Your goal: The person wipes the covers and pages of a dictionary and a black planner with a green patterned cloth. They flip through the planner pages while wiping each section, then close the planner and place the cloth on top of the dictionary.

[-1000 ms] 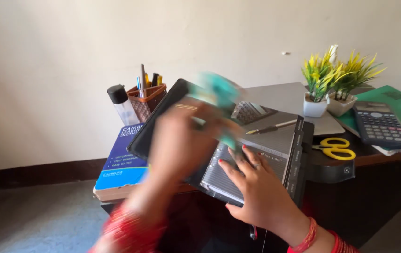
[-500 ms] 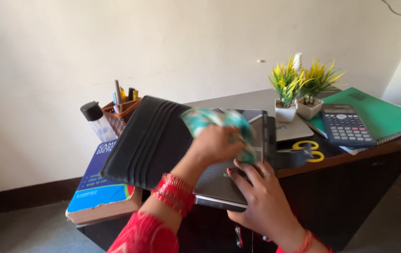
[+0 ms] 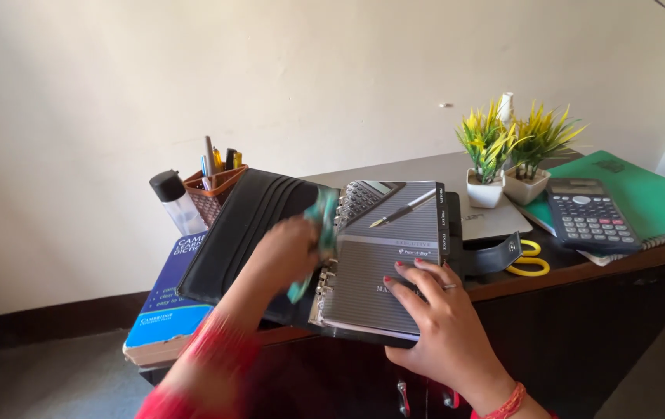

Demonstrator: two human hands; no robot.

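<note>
A black ring-binder organiser point(image 3: 394, 256) lies open on the desk, its grey printed page facing up and its black card-slot cover point(image 3: 231, 233) tilted up at the left. My left hand point(image 3: 286, 252), blurred, holds a teal paper point(image 3: 318, 233) on edge beside the metal rings. My right hand point(image 3: 433, 310) rests flat on the lower part of the grey page, fingers spread.
A blue book point(image 3: 163, 310) lies under the organiser's left side. An orange pen holder point(image 3: 212, 190) and a bottle point(image 3: 177, 203) stand behind it. To the right are two potted plants point(image 3: 511, 147), yellow scissors point(image 3: 533, 260), a calculator point(image 3: 588, 213) and a green notebook point(image 3: 643, 198).
My left hand has come down with the teal paper from above the organiser to its ring spine. My right hand stays on the page. The camera has steadied.
</note>
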